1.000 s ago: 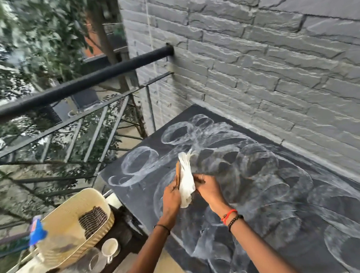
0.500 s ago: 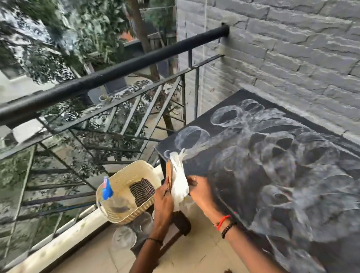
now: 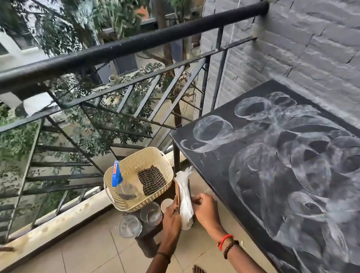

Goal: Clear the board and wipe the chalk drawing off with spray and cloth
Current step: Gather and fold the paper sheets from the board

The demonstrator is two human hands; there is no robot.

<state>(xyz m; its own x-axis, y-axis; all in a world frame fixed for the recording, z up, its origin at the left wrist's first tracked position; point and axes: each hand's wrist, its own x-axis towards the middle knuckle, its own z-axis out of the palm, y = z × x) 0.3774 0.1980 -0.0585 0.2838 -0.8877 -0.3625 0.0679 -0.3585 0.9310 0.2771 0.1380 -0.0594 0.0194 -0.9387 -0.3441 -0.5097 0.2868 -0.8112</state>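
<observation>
Board (image 3: pixel 216 161): at right, beside the grey brick wall; nothing lies on its face; chalk drawing (image 3: pixel 302 160) whole, unwiped
Left hand (image 3: pixel 171 219): fingers curled round a white bundle (image 3: pixel 185 197), above the dark stool (image 3: pixel 147 233)
Right hand (image 3: pixel 204 210): pinching the bundle's other side
Spray bottle (image 3: pixel 119 182), cloth (image 3: pixel 151 180): in the basket (image 3: pixel 124 205), untouched
Progress: clearing seems nearly done; spraying and wiping not begun
</observation>
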